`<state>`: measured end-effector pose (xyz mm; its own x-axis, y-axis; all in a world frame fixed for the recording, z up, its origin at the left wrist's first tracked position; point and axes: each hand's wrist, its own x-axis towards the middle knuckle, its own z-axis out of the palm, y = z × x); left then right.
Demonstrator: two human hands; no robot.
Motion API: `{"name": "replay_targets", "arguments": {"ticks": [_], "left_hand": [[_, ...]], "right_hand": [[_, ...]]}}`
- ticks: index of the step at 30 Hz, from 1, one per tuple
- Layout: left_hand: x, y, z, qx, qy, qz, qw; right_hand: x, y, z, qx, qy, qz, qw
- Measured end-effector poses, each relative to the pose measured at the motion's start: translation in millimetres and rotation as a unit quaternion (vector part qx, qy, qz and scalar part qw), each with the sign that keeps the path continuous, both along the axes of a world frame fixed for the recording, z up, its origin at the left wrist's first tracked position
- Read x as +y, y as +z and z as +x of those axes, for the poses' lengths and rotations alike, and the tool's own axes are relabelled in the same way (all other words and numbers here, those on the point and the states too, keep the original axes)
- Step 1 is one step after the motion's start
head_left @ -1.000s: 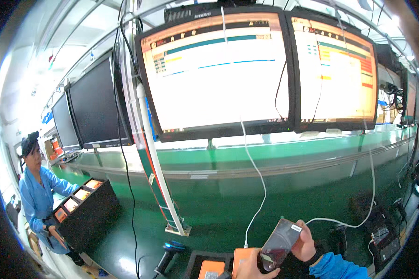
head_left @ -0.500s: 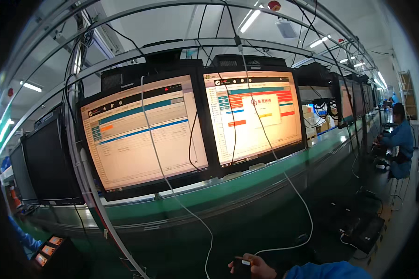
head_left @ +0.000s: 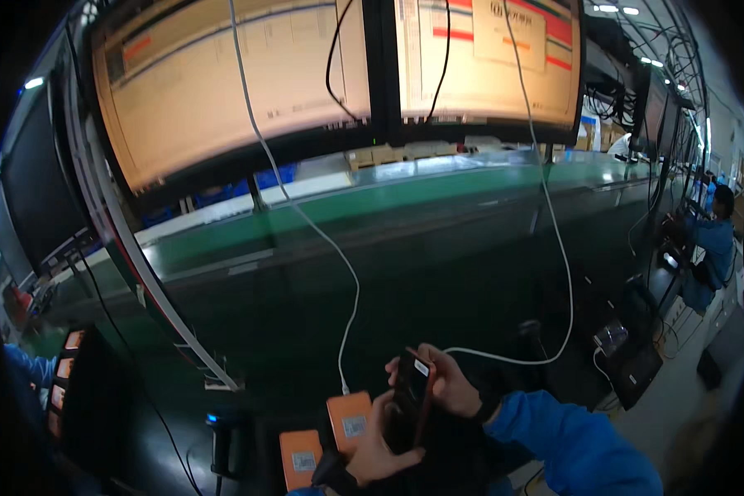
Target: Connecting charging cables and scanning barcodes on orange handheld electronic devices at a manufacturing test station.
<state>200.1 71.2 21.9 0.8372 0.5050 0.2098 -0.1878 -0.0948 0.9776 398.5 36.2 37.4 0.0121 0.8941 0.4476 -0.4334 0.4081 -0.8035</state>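
Observation:
A dark smartphone [head_left: 412, 398] with a small white label near its top stands upright between my two hands, low in the view. My left hand [head_left: 374, 450] grips its lower part from below. My right hand [head_left: 450, 383] wraps its upper right edge, in a blue sleeve. Just left of the phone lie two orange flat devices [head_left: 349, 419] with white labels; a white cable [head_left: 351, 289] plugs into the nearer one.
Two large lit monitors [head_left: 248, 74] hang above a green conveyor belt [head_left: 388, 202]. A black scanner [head_left: 221, 438] stands at lower left. A person in blue [head_left: 713, 240] works at far right; another blue sleeve [head_left: 25, 372] shows at far left beside a dark tray.
The view has swung down and closer to the bench. The phone, barely visible at the lower edge before, is now up between both hands.

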Motion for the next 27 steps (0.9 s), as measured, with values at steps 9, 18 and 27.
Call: {"name": "replay_targets", "arguments": {"ticks": [9,18,27], "left_hand": [[5.4,6.6,-17.4,-0.072,-0.124,-0.231,0.962],[-6.7,12.2,-4.6,-0.149,-0.136,-0.320,0.926],[-9.4,19.0,-7.5,-0.124,-0.101,-0.260,0.952]], "right_hand": [[-63.5,80.4,65.6,-0.387,-0.461,-0.089,0.794],[-180.7,-107.4,230.6,-0.479,-0.498,-0.254,0.676],[-135.2,38.6,80.4,0.026,-0.218,-0.212,0.952]]}}
